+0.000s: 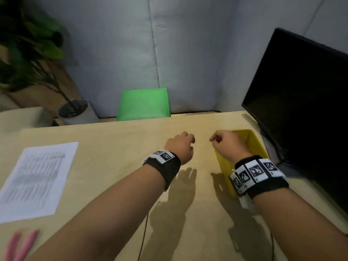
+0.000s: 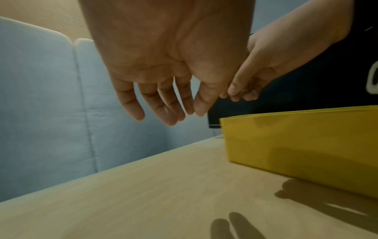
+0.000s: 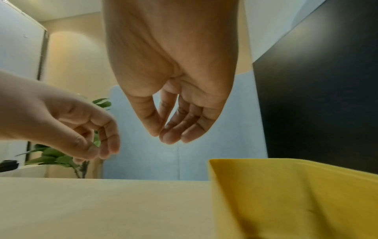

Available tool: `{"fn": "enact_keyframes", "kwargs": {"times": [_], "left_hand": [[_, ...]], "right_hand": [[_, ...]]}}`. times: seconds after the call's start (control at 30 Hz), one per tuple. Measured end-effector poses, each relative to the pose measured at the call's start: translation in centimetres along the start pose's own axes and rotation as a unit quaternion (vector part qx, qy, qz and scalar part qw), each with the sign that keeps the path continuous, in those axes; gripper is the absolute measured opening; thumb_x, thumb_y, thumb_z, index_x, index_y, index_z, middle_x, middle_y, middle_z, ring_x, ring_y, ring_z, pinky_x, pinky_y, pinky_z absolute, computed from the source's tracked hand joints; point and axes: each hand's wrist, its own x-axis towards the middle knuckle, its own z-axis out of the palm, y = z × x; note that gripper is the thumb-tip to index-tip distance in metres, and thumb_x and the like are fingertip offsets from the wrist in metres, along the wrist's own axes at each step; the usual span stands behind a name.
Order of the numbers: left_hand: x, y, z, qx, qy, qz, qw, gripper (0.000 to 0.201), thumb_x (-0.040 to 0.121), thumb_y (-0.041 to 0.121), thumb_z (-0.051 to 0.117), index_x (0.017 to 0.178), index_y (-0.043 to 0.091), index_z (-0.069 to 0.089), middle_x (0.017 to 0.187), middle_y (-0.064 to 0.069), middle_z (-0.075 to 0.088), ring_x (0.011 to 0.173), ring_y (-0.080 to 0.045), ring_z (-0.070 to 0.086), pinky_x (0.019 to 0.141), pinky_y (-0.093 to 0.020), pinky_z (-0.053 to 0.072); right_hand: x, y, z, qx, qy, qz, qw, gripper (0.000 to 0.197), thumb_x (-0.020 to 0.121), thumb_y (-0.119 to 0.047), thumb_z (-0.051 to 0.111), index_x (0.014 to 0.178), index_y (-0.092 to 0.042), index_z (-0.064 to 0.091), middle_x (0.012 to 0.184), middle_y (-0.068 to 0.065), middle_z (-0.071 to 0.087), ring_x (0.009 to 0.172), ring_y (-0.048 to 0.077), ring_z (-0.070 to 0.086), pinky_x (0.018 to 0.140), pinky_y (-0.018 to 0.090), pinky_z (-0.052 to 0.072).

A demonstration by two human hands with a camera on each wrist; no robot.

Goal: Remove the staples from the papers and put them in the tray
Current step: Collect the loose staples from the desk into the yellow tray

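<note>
At the near left edge of the table (image 1: pixel 113 140), two pink handles (image 1: pixel 20 243) poke into the head view, too blurred to name, and just beyond them lies the sheet of paper (image 1: pixel 35 178), flat, printed side up, well off to the left of both hands. Moving up the table, both forearms reach forward, each wrist in a black band with black-and-white markers. The left hand (image 1: pixel 181 146) hangs above bare tabletop, fingers (image 2: pixel 155 103) loose and slightly bent, holding nothing in the left wrist view. Just beside it, apart by a small gap, the right hand (image 1: pixel 228 143) hovers over the near left corner of the yellow tray (image 1: pixel 252 140), thumb tip against the fingertips (image 3: pixel 169 137) in a narrow pinch; whether a staple sits in that pinch I cannot tell, it is too small to see. The tray sits on the table's right side, directly under and to the right of that hand; its inside is mostly hidden. Farther back, a black monitor (image 1: pixel 301 102) stands at the right, a green chair (image 1: pixel 145 104) behind the far edge, a potted plant (image 1: pixel 37 53) at the far left, and a grey-blue padded wall (image 1: pixel 188 44) behind it all.
</note>
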Motion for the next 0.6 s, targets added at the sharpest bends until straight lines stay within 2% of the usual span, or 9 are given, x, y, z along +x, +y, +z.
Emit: {"fn": "enact_keyframes", "kwargs": {"times": [0.17,0.4,0.5,0.6], "left_hand": [[-3.6,-9.3,-2.0,0.0,0.013,-0.123,0.992,0.028,0.093,0.022,0.046,0.12,0.019,0.053,0.125,-0.005,0.053,0.11,-0.028,0.056,0.088,-0.041,0.048],[-9.4,-21.3,-3.0,-0.008,-0.006,-0.288,0.958,0.039,0.091,0.011,0.042,0.128,0.02,0.048,0.131,-0.005,0.049,0.115,-0.028,0.053,0.094,-0.042,0.046],[-11.3,-25.1,-2.8,-0.009,-0.034,-0.326,0.945,0.049,0.09,0.008,0.042,0.137,0.019,0.041,0.137,-0.005,0.045,0.12,-0.028,0.051,0.097,-0.044,0.046],[-12.7,-27.9,-2.4,0.012,-0.068,-0.338,0.938,0.057,0.091,0.01,0.04,0.146,0.021,0.029,0.141,-0.006,0.038,0.125,-0.029,0.046,0.098,-0.046,0.046]], "right_hand": [[1.3,-5.7,4.5,-0.023,-0.057,-0.057,0.996,0.02,0.088,-0.011,0.051,0.094,-0.019,0.069,0.089,-0.002,0.06,0.086,0.02,0.058,0.074,0.028,0.046],[1.3,-12.4,11.3,-0.034,-0.124,-0.093,0.987,0.022,0.087,-0.01,0.051,0.096,-0.018,0.069,0.091,-0.001,0.061,0.086,0.02,0.059,0.076,0.028,0.048],[0.8,-14.4,14.0,-0.035,-0.143,-0.104,0.984,0.021,0.088,-0.012,0.05,0.098,-0.018,0.068,0.091,-0.001,0.061,0.085,0.019,0.059,0.076,0.03,0.049],[0.1,-15.6,16.4,-0.036,-0.163,-0.116,0.979,0.023,0.09,-0.014,0.05,0.107,-0.019,0.066,0.093,-0.002,0.062,0.083,0.017,0.058,0.075,0.03,0.049]]}}
